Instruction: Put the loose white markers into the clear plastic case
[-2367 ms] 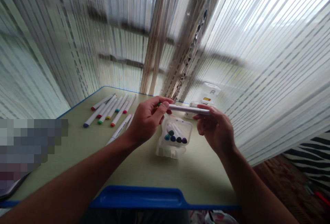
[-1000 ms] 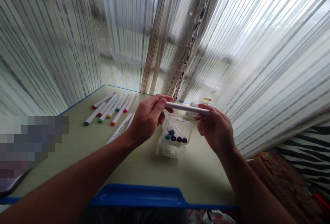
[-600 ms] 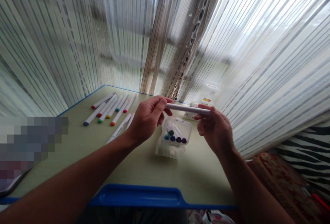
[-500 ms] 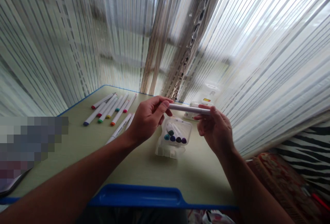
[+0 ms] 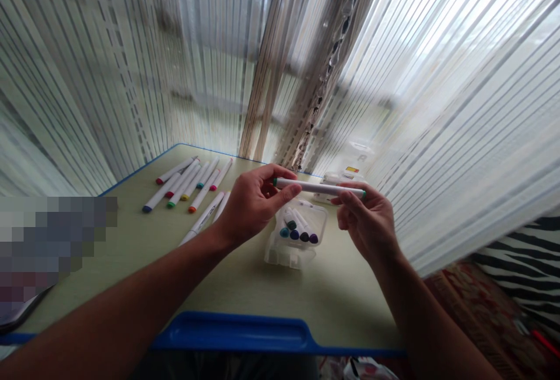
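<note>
A white marker (image 5: 321, 187) with green ends is held level above the table between both hands. My left hand (image 5: 258, 199) pinches it near its left end, thumb in front. At the other end, my right hand (image 5: 365, 213) grips it between thumb and fingers. Just below the marker stands a clear plastic case (image 5: 321, 225), open, with several white markers in it. Their dark, blue, teal and purple ends (image 5: 294, 234) face me. Left of my left hand lie several loose white markers (image 5: 188, 184) with coloured ends.
The pale table (image 5: 245, 286) has a blue rim and a blue front tray (image 5: 240, 333). A second clear case (image 5: 330, 178) stands behind my hands. String curtains (image 5: 210, 76) hang at the back and right. A blurred-out object (image 5: 44, 251) lies at the left edge.
The marker has shifted slightly right and down, and its green ends now show. My left thumb has slid along its front. The other markers and the case stay put.
</note>
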A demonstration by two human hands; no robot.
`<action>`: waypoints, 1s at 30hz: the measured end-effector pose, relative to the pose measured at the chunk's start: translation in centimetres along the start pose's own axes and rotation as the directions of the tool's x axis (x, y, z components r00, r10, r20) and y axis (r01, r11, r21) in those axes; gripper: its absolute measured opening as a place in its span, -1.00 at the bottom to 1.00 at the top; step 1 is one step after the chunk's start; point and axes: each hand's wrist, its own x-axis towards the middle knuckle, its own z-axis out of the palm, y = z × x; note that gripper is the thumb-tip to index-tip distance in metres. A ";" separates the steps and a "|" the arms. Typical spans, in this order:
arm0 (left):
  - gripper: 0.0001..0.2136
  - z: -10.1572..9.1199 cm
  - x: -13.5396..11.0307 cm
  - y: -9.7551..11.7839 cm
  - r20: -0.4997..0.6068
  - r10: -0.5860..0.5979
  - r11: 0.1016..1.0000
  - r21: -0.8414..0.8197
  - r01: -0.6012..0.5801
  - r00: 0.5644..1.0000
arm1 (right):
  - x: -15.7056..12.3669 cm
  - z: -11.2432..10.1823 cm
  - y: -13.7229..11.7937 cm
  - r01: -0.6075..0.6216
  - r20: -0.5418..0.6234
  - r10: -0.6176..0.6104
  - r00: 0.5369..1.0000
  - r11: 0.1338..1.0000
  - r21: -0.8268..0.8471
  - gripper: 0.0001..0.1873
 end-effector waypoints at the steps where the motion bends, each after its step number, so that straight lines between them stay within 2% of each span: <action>1: -0.72 0.0 0.0 -0.1 0.005 0.003 1.000 0.004 -0.003 1.000 | 0.0 0.0 0.0 0.001 0.006 -0.001 1.000 1.000 0.004 -0.72; 5: -0.75 -0.1 -0.1 -0.1 0.004 0.015 1.000 0.020 -0.016 1.000 | -0.1 0.1 0.0 0.004 0.035 -0.004 0.999 1.000 0.012 -0.76; 12: -0.77 0.1 -0.1 0.5 -0.015 -0.003 0.999 -0.046 0.002 1.000 | -0.2 -0.1 0.0 -0.008 0.040 0.007 0.999 1.000 0.014 -0.82; 30: -0.71 0.2 0.2 0.8 -0.052 -0.057 0.989 -0.141 0.049 0.997 | 0.0 -0.7 -0.2 -0.044 0.048 0.041 0.998 0.997 0.067 -0.72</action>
